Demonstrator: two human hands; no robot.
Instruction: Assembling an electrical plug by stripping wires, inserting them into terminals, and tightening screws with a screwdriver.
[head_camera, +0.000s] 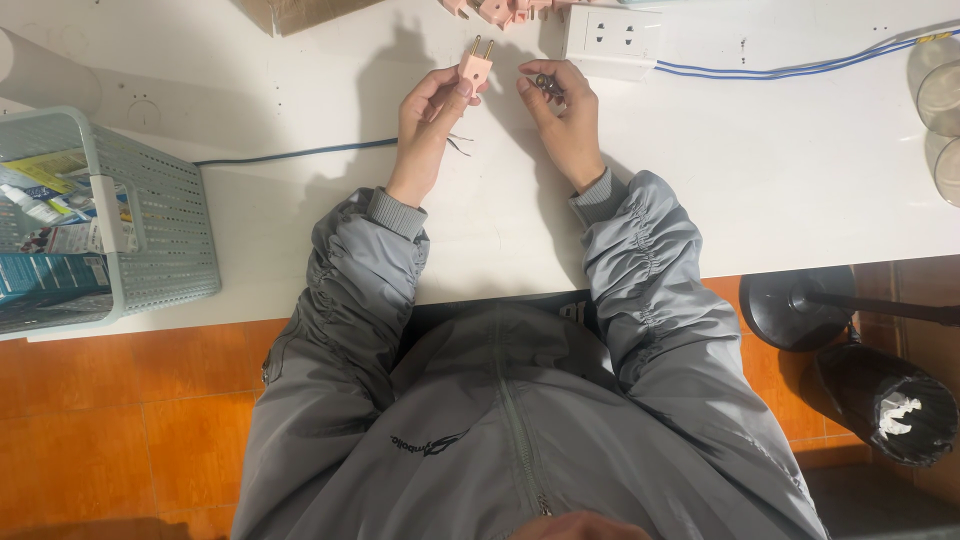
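Left hand (428, 112): the grip is pinched on a pink two-pin plug (475, 66), thumb and fingers closed on its body, metal pins pointing away from the person. The plug is held just above the white worktop (780, 170), near its far edge. Thin dark wire ends (458, 143) stick out beside this hand's palm.

Right hand (562, 115): the grip is pinched on a small dark metallic part (545, 84), held between thumb and forefinger; its exact kind cannot be told. The two hands are close together, the plug and the small part just beside each other but apart.

Just beyond the right hand lies a white socket block (612, 38), with a blue-and-white cable (800, 68) running off to the right. More pink plug parts (495, 10) lie at the far edge of the worktop. A blue cable (300, 153) runs left from the left hand toward a pale green perforated basket (170, 230) holding packets. Below the worktop edge on the right stand a black round base (790, 308) and a black bin (890, 400) on the orange tiled floor (120, 420).
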